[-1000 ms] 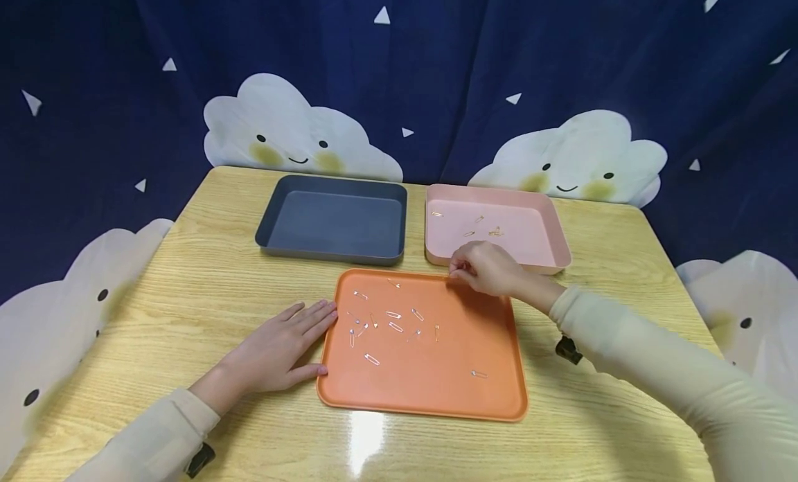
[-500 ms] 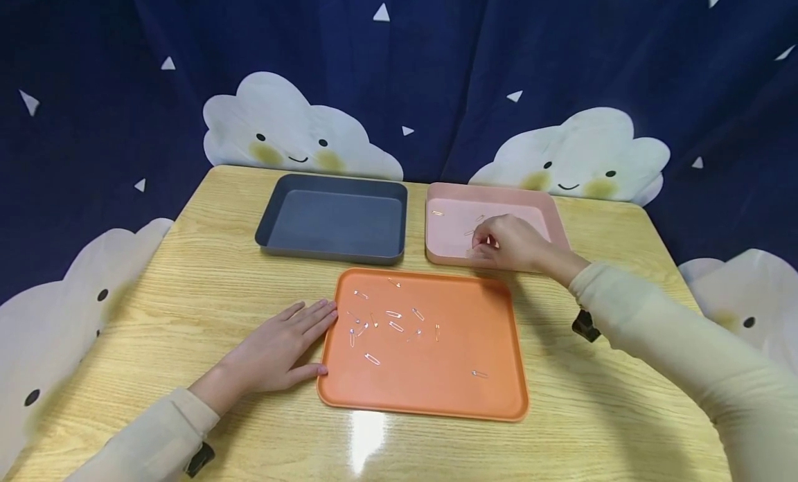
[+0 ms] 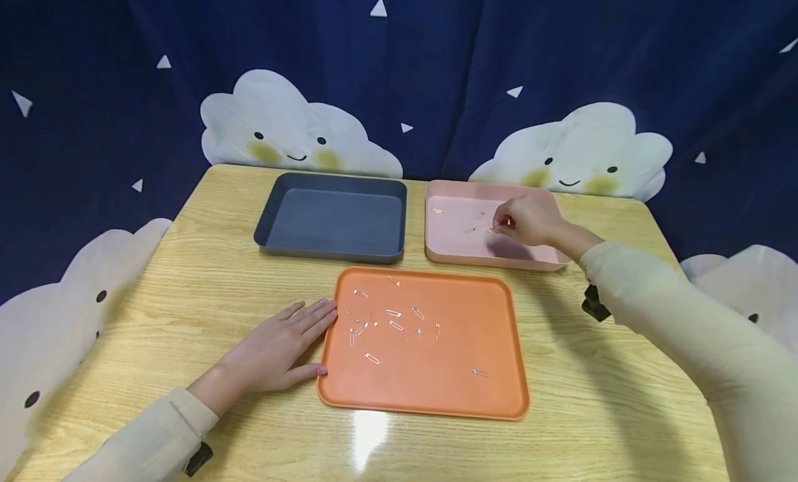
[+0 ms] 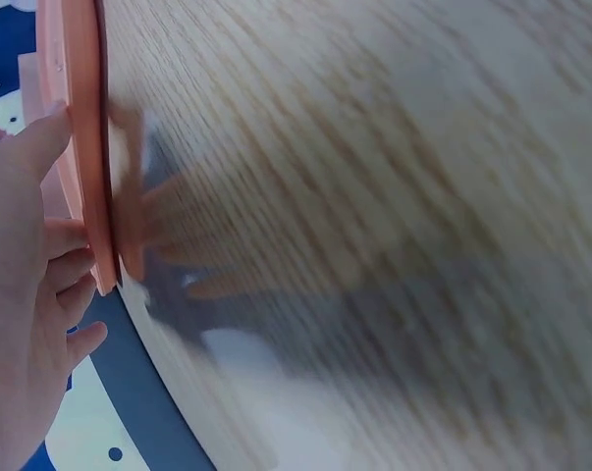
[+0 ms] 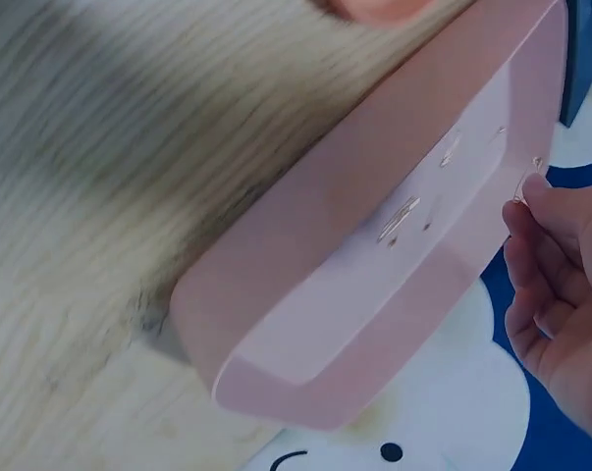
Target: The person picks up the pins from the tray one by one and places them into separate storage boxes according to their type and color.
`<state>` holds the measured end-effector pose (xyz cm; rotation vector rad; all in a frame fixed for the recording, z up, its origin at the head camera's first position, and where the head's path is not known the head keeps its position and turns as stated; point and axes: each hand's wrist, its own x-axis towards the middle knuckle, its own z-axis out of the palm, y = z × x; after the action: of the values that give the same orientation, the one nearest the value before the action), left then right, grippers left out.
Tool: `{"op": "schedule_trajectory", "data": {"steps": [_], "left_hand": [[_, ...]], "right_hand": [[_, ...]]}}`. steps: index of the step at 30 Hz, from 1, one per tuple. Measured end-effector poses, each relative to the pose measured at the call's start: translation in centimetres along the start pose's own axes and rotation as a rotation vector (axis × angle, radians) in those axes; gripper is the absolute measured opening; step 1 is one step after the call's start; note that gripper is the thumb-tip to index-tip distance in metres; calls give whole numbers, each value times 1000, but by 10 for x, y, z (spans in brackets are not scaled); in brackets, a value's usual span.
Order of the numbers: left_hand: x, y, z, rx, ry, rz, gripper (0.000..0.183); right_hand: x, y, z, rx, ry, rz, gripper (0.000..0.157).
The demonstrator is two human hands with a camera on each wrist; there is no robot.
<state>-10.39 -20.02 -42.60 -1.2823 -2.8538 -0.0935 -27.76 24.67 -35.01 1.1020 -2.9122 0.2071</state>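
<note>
A dark blue cloth hangs behind the wooden table. It has white triangles and big smiling clouds with yellow cheeks. A bright patch of light shines on the table.

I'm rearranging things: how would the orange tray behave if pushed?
The orange tray would likely slide, not tip, being broad and shallow. Its loose safety pins might skid if jolted. Its rim, unbent where the left hand touches, suggests stiffness.

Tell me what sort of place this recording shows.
Probably an indoor tabletop set-up: a wood-grain table in front of navy cloth printed with smiling clouds, with an orange tray of safety pins on it.
</note>
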Motion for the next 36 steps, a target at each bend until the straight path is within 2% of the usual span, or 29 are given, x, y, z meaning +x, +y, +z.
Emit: {"op": "schedule_trajectory", "data": {"steps": [8,14,19,25,36], "left_hand": [[1,-1,0,11,1,7,77],[2,-1,-1,19,-6,9,78],[0,-2,-2,15,-22,-4,77],[1,-2,-1,10,-18,2,78],[1,-1,0,3,-31,-10,78]], "right_hand": [[4,18,-6,-120,-81,25,11],[16,23,-11,-95,-146,14,13],[33,24,-15,-84,-157,-21,12],[45,21,-21,-113,-202,10,15],[50,13,-24,-112,-189,13,13]]}}
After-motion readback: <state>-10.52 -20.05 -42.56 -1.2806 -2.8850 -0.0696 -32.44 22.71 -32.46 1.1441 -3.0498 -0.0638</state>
